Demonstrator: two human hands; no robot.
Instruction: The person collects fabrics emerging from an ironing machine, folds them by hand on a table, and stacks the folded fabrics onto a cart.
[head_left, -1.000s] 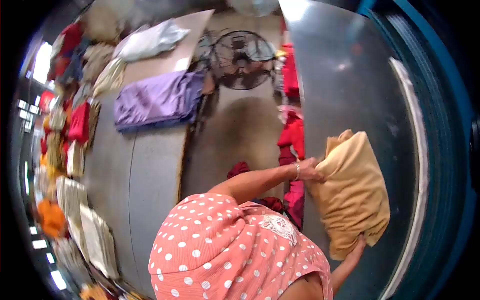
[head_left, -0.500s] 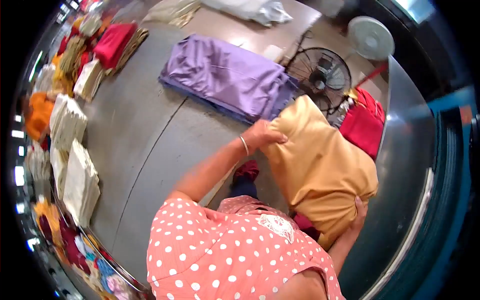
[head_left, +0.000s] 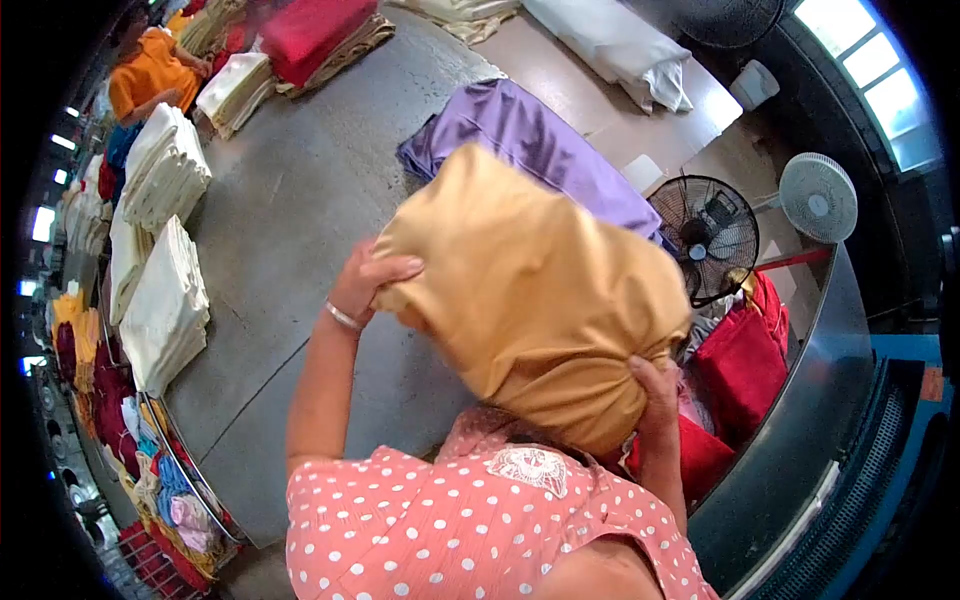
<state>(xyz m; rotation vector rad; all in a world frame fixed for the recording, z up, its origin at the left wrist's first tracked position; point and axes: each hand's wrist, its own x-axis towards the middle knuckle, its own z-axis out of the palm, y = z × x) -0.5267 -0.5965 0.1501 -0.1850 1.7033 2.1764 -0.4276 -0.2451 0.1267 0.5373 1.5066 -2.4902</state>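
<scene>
Fingers [head_left: 400, 268] of left hand [head_left: 362, 290] and right hand [head_left: 657, 392] gripped gold cloth [head_left: 540, 290], some hidden underneath. Gray table [head_left: 290, 220], seamed, partly covered, lay beneath purple stack [head_left: 560, 150]. Gold cloth, sheeny, puckered, masked the purple stack's near side. Black fan [head_left: 712, 235], round, wire-caged, appeared beside purple stack.

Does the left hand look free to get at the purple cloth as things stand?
Probably not: the left hand is gripping the gold cloth, which also partly covers the purple cloth in this view.

A bright window [head_left: 893, 105] sits in a dark wall [head_left: 885, 240]. The big grey surface [head_left: 290, 200] has a thin line [head_left: 261, 395].
</scene>
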